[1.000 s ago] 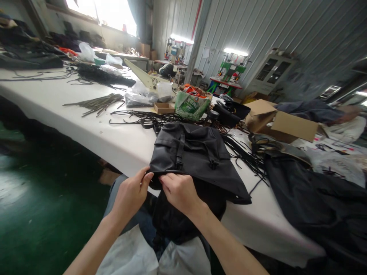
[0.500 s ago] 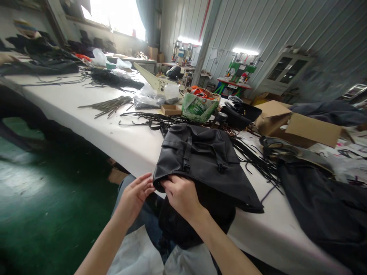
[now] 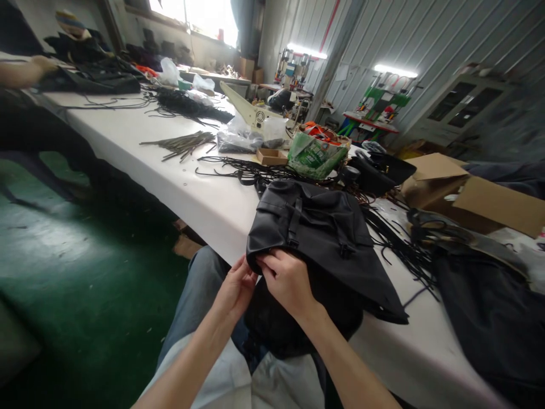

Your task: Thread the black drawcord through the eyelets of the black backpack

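A black backpack (image 3: 315, 227) with two buckled straps lies across the table edge, its lower part hanging over my lap. My left hand (image 3: 239, 284) pinches the left corner of its open edge, thumb and fingers closed together. Right beside it, my right hand (image 3: 287, 278) is closed on the same edge, fingertips tucked under the fold and partly hidden. Whether a small part sits between the fingertips cannot be seen.
The white table (image 3: 170, 170) bears black cords (image 3: 230, 167), a green bag (image 3: 317, 150), a small cardboard tray (image 3: 271, 157) and an open carton (image 3: 489, 199). More black material (image 3: 489, 318) lies at right. A co-worker's arm (image 3: 23, 72) reaches in at far left.
My left hand has closed from spread fingers onto the backpack's corner. My right hand stays at the edge. The view has turned left, and a co-worker's arm now shows more.
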`<state>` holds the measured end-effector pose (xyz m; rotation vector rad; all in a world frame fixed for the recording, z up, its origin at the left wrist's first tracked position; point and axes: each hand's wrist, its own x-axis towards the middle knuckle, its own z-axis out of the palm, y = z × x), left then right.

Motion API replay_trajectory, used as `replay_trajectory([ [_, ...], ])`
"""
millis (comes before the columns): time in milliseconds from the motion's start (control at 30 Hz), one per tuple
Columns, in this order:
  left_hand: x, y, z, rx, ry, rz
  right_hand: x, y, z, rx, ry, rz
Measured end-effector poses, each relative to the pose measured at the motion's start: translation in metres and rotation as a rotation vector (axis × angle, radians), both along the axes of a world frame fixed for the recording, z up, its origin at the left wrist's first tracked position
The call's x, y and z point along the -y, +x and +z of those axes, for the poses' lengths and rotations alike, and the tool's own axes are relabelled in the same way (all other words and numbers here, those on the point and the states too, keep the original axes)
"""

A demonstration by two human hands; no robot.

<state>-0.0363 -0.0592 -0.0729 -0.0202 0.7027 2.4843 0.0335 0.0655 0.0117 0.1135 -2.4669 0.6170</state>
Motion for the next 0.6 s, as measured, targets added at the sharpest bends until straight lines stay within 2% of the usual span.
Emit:
replay_trajectory([
  [100,0.006,-0.011,0.012,0.018,-0.01,0.012,-0.002,0.002,0.005,0.009,-0.101,0.048],
  [200,0.035,-0.039,0.04,0.061,-0.038,0.127,-0.008,0.008,0.012,0.03,-0.249,0.1],
  [267,0.066,-0.062,0.07,0.095,-0.019,0.292,-0.014,0.012,0.016,0.058,-0.3,0.115],
  [333,0.102,-0.084,0.106,0.067,0.089,0.429,-0.02,0.015,0.017,0.1,-0.325,0.143],
  [467,0.162,-0.111,0.177,-0.152,0.053,0.487,-0.026,0.02,0.013,0.141,-0.361,0.186],
  [533,0.182,-0.117,0.205,-0.325,0.019,0.485,-0.025,0.021,0.01,0.131,-0.381,0.181],
  [600,0.195,-0.121,0.229,-0.448,-0.127,0.528,-0.025,0.022,0.008,0.125,-0.397,0.183],
])
